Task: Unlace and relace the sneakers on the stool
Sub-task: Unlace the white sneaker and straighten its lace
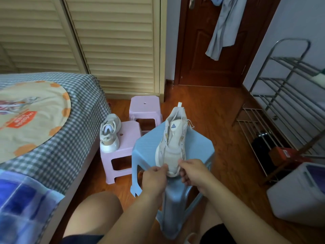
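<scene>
A white sneaker (173, 138) lies on the blue plastic stool (198, 147), toe toward me, tongue with a blue logo pointing away. My left hand (154, 178) pinches a white lace at the left side of the toe. My right hand (193, 171) pinches the lace at the right side of the toe. Both hands sit at the near edge of the stool. A second white sneaker (110, 132) stands heel-down on a pink stool (126, 138) to the left.
Another pink stool (145, 106) stands behind. A bed with a checked cover (79, 106) fills the left. A metal rack (281, 95) and a white bin (299, 194) stand on the right. My bare knees flank the blue stool on the wooden floor.
</scene>
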Demonstrator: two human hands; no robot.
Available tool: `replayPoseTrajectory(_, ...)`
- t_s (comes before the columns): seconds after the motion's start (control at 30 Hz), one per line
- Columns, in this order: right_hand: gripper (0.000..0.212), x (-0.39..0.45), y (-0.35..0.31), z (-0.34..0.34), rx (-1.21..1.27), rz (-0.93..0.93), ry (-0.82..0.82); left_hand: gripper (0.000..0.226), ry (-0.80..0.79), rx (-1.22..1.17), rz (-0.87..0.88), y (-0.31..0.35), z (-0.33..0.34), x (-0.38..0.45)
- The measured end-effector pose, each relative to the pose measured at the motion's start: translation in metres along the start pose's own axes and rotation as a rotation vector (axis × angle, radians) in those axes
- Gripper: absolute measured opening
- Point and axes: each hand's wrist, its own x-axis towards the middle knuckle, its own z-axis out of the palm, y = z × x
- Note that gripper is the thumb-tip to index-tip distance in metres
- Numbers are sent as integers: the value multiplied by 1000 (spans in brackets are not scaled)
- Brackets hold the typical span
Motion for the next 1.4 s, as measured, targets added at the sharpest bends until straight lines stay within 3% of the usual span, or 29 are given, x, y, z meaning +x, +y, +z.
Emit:
replayPoseTrajectory(0.1,46,8,-17,-11,-338,-142,159,27,-114,-61,170,31,-8,-9)
replayPoseTrajectory(0.2,28,26,-45,-20,-313,-246,235,41,-215,-26,249,60,-9,-7)
replayPoseTrajectory(0.27,18,39,-59,-20,-309,-262,236,40,-156,198,292,60,-9,-2)
replayPoseTrajectory(0.37,23,50,-67,-17,-438,-298,292,34,-74,539,434,44,-12,1)
replayPoseTrajectory(0.5,34,53,-70,-9,-597,-402,389,17,103,497,654,31,-11,8)
replayPoseTrajectory(0.57,34,54,-73,-2,-697,-439,412,4,115,491,694,27,-7,13)
replayPoseTrajectory(0.67,32,54,-80,11,-787,-391,440,33,6,553,692,15,-3,17)
replayPoseTrajectory(0.77,35,50,-90,22,-829,-355,482,73,0,639,788,4,-3,20)
replayPoseTrajectory(0.87,31,53,-98,29,-940,-352,510,90,38,773,905,-7,0,21)
replayPoseTrajectory(1.0,33,55,-104,32,-1069,-334,476,102,65,779,927,-18,4,24)
replayPoseTrajectory(1.17,21,67,-110,15,-721,-229,294,97,83,574,852,-25,4,22)
replayPoseTrajectory(1.3,18,66,-105,-4,-537,-204,153,100,81,570,840,-27,4,19)
replayPoseTrajectory(1.4,16,69,-106,-4,-457,-243,189,103,82,637,822,-24,5,20)
